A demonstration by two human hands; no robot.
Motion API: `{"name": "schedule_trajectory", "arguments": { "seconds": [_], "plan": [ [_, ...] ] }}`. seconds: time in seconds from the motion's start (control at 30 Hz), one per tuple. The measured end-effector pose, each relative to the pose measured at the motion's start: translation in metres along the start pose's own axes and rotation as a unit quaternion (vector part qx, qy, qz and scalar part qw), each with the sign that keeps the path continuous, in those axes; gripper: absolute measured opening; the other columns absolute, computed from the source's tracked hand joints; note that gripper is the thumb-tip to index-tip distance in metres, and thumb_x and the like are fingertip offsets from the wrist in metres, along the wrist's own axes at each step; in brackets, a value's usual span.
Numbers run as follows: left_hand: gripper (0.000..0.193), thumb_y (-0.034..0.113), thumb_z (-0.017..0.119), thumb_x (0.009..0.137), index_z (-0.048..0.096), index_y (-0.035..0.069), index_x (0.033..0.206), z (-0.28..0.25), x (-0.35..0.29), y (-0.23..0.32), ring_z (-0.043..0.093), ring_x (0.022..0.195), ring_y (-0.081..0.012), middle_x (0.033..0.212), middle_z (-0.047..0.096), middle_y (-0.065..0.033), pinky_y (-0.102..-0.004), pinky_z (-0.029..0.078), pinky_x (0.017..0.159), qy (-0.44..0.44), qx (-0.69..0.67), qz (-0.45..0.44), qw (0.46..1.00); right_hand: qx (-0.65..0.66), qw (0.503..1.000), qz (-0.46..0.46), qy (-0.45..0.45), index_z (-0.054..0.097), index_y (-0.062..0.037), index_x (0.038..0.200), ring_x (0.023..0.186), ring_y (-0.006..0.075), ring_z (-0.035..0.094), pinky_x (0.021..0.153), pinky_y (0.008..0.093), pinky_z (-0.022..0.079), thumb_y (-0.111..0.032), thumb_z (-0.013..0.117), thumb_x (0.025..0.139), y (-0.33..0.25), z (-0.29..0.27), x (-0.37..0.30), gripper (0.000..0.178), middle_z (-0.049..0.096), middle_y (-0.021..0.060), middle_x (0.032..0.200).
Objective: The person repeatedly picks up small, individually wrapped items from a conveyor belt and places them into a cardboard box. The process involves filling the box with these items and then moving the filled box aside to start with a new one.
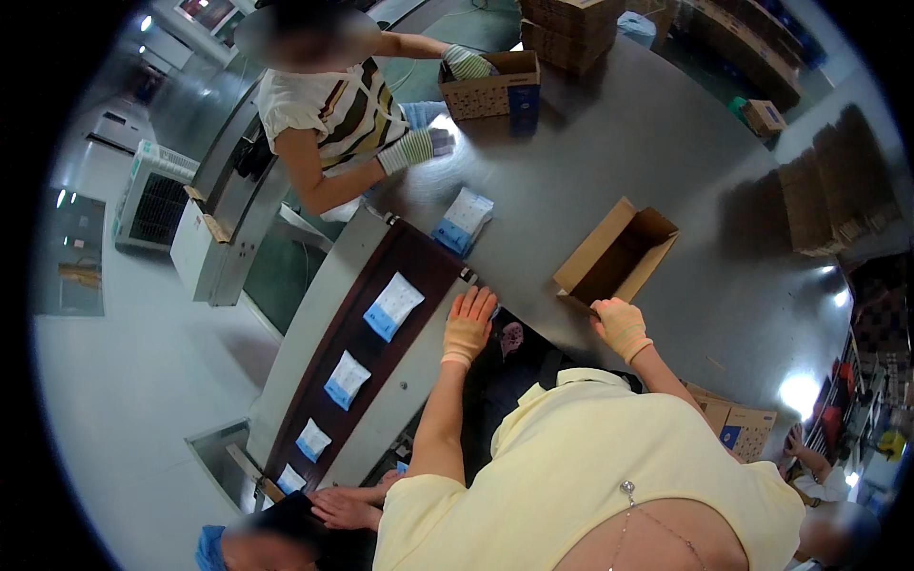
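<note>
Right of centre, the box [619,253], long axis slanting up-right, adjoins the nearer right hand [624,328] (curled, hold indeterminate), the left hand [467,328] lying spread and empty.

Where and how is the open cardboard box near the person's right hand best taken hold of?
Probably by the two long side walls of the open cardboard box, one hand on each, coming from the person's near side. Its top is open and its long sides run away from the person; the right hand is at its near end.
</note>
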State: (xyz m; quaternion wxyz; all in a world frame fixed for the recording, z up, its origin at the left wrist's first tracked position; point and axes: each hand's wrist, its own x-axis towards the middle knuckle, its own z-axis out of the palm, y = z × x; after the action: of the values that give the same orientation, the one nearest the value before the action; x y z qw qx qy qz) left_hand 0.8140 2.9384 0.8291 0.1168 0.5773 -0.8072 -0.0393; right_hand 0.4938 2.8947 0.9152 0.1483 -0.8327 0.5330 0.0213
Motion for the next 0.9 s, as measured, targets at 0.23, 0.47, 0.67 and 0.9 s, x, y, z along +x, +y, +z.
{"name": "schedule_trajectory", "arguments": {
  "seconds": [0.23,0.47,0.67,0.9],
  "plan": [
    [0.069,0.019,0.07,0.073,0.042,0.014,0.136,-0.0007,-0.001,-0.0008,0.034,0.134,-0.0267,0.143,0.039,-0.0056,-0.0453,0.027,0.11,-0.01,0.01,-0.001,1.0,-0.003,1.0,0.003,-0.004,0.063,-0.0116,0.089,0.086,0.0247,0.062,0.07,0.0401,0.052,-0.021,0.061,0.083,0.0,-0.0001,0.0007,0.011,0.064,0.0059,0.082],
    [0.069,0.019,0.07,0.074,0.041,0.015,0.136,0.0024,-0.0035,-0.0019,0.033,0.134,-0.027,0.143,0.039,-0.005,-0.0456,0.027,0.11,-0.006,0.012,-0.001,1.0,-0.006,1.0,0.008,-0.001,0.063,-0.012,0.089,0.083,0.025,0.062,0.069,0.0407,0.052,-0.022,0.061,0.084,-0.0042,-0.0031,-0.0003,0.012,0.063,0.0068,0.081],
    [0.067,0.019,0.07,0.074,0.043,0.014,0.135,-0.0003,-0.0009,-0.0021,0.034,0.133,-0.0272,0.142,0.041,-0.0055,-0.0456,0.028,0.11,0.001,0.014,0.004,1.0,-0.003,1.0,0.008,-0.004,0.064,-0.0114,0.09,0.085,0.0251,0.062,0.07,0.0404,0.052,-0.022,0.06,0.085,-0.0066,-0.0092,-0.0014,0.012,0.064,0.0065,0.082],
    [0.066,0.018,0.07,0.072,0.045,0.013,0.133,-0.0008,-0.001,-0.0019,0.036,0.132,-0.0278,0.14,0.043,-0.0061,-0.0451,0.027,0.11,0.002,0.005,0.001,1.0,0.0,1.0,0.003,-0.027,0.064,-0.0103,0.092,0.089,0.0247,0.062,0.073,0.0404,0.053,-0.022,0.061,0.085,-0.0045,-0.0059,0.0013,0.014,0.066,0.0065,0.087]
  ]
}}
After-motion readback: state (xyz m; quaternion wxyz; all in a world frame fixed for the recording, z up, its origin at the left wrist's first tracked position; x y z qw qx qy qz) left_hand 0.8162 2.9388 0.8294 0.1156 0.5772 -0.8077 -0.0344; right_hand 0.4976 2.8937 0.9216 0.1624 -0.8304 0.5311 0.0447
